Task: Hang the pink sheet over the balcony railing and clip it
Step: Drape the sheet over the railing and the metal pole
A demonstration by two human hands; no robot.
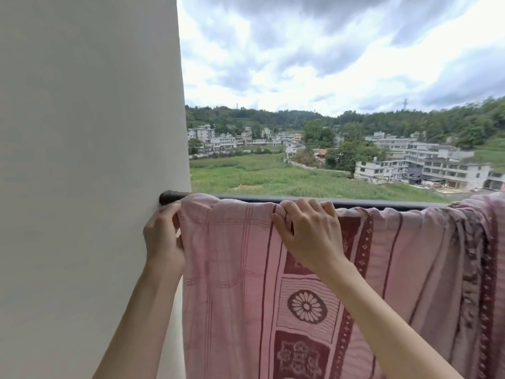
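Sheet [246, 269] was pale pink, with maroon stripes and flower-medallion panels (grid lines faint at left); railing [300, 199] black; wall [82, 160] off-white.

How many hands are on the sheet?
2. Left hand grips the pink sheet at its left edge by the wall; right hand grips it at the railing.

Crinkled cloth sheet [235, 269], matt rail [300, 199]

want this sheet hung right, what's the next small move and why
Probably slide the right hand rightward along the railing to spread the pink sheet: its right part hangs bunched, while the left hand already holds the edge by the wall. No clip shows.
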